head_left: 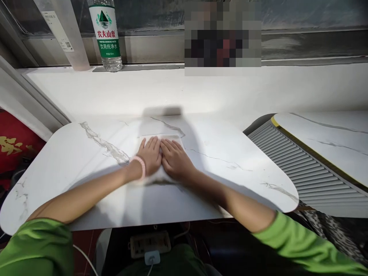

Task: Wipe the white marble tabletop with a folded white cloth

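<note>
Both hands lie side by side, palms down, on a thin whitish sheet or cloth (155,179) in the middle of the white marbled table (86,153). My left hand (150,155), with a pink beaded band at the wrist, presses flat on its left part, fingers pointing away from me. My right hand (176,158) rests flat on its right part, thumb side against the left hand. The sheet's far edge shows just beyond the fingertips; its near edge is blurred. What the sheet is made of cannot be told.
A water bottle (107,38) and a tall translucent container (64,34) stand on the window ledge. Another marbled table with a ribbed side (310,168) is at the right. Below the near edge are a power strip (151,243) and a white plug (152,257) with a cable.
</note>
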Tool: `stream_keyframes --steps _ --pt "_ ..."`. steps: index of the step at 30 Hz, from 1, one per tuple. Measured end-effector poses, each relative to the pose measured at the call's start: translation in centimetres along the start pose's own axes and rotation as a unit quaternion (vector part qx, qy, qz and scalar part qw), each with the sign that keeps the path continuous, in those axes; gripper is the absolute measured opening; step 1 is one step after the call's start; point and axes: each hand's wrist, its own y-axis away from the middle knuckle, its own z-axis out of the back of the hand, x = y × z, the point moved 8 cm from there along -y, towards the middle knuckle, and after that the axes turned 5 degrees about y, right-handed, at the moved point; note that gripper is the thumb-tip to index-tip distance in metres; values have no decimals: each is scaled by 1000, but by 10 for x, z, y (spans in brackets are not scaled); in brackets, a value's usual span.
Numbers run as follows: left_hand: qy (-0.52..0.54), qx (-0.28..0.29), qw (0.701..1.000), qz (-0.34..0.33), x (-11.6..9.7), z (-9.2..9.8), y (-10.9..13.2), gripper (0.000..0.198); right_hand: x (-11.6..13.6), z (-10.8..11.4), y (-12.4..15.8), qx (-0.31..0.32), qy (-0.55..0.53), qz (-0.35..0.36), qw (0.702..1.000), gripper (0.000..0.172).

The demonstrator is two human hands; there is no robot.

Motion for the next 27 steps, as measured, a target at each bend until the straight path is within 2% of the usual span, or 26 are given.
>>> stream_keyframes --steps 4,6,9,12,15,18,24,27 --pt "7 2 999 34 49 3 -63 55 -27 -21 -74 12 -13 -15 1000 53" --pt "15 4 998 56 69 5 -87 55 -37 -29 -101 20 -15 -26 999 54" --pt "24 3 997 72 83 6 -103 55 -45 -36 -120 29 -16 -37 999 54" --pt "27 2 997 73 83 5 -100 55 -44 -35 -117 22 -11 -38 999 54" --pt "22 0 997 70 74 4 -83 55 -35 -31 -100 20 -7 -31 999 54" --pt "13 -3 998 56 58 4 -49 55 -15 -22 -70 19 -4 -21 1000 54" --pt "-3 -15 1000 0 6 6 58 56 54 6 24 -5 16 39 999 56" --pt "-14 -32 999 -6 -12 8 106 57 86 18 59 -15 11 87 996 58"
